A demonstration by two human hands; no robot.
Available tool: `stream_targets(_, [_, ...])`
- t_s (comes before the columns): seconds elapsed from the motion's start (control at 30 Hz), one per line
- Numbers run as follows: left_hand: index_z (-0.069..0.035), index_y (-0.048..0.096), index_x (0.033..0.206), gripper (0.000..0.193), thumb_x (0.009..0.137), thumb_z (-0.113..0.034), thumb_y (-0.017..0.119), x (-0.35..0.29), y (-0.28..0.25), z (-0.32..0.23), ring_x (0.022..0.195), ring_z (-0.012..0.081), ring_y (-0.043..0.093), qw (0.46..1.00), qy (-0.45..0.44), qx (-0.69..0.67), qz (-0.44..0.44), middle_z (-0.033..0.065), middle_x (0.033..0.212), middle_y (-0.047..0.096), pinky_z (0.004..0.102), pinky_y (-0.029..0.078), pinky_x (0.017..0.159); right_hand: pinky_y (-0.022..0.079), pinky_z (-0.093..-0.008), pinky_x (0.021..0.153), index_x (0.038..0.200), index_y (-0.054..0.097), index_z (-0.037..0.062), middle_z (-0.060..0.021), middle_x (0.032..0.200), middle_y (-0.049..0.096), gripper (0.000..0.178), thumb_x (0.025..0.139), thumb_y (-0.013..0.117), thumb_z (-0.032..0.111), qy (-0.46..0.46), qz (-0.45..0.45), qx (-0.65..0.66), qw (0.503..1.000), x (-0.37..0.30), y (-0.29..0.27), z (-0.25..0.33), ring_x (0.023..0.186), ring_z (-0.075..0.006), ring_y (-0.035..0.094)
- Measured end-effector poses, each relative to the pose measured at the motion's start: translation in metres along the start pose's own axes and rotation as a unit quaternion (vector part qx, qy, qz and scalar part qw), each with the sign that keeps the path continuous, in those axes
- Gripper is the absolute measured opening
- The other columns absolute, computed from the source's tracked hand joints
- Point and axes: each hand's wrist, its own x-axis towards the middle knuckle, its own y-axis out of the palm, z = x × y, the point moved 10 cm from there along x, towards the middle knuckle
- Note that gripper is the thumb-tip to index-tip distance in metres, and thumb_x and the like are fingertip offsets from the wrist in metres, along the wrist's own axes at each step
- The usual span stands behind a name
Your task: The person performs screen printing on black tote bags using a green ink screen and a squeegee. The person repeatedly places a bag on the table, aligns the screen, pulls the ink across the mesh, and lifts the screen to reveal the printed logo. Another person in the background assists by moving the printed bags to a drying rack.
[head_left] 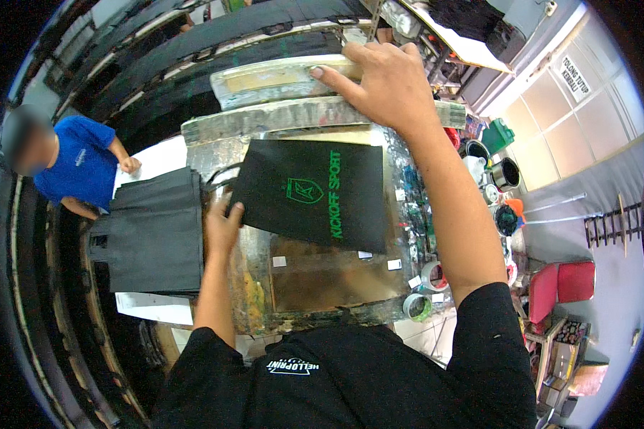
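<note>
A flat black fabric bag (265, 179) with a green printed emblem and lettering lies slightly turned over the work board (322, 279); a dark handle loop shows at its left side. My left hand (222, 225) has its fingers closed at the bag's left edge, partly hidden from view. Farther up, my right hand (393, 86) is wrapped over the top edge of a raised, paint-stained screen-printing frame (279, 80), thumb on the near side. The frame stands tilted up behind a thick wooden bar (265, 118).
Left of the board lies a stack of black bags (157, 236) on a white surface. Beyond it stands a person in a blue shirt (86, 157). Tape rolls (416, 307), cans (505, 173) and paint pots line the right side. A red chair (562, 286) sits farther right.
</note>
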Motion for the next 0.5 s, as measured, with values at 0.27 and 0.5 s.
stream_targets(0.27, [-0.005,0.072,0.115,0.025,0.095,-0.018,0.079,0.021,-0.225,0.051,0.066,0.0057,0.062,0.972,-0.194,-0.096,-0.093,-0.0010,0.088,0.073,0.0223,0.047,0.056,0.042,-0.0512,0.089,0.092,0.073,0.0071,-0.0167,0.089,0.074,0.065,0.097,0.057,0.069,0.018,0.015,0.005,1.000,-0.007,-0.002,0.007,0.090,-0.0346,0.070])
stream_targets(0.5, [0.001,0.063,0.131,0.049,0.093,-0.025,0.082,-0.016,-0.429,0.243,0.066,0.0182,0.063,0.926,-0.210,0.001,-0.315,0.0101,0.093,0.069,0.0337,0.054,0.061,0.042,-0.0480,0.089,0.094,0.072,0.0051,-0.0175,0.092,0.074,0.061,0.097,0.060,0.065,0.024,0.038,0.029,0.999,-0.003,-0.005,0.025,0.094,-0.0343,0.069])
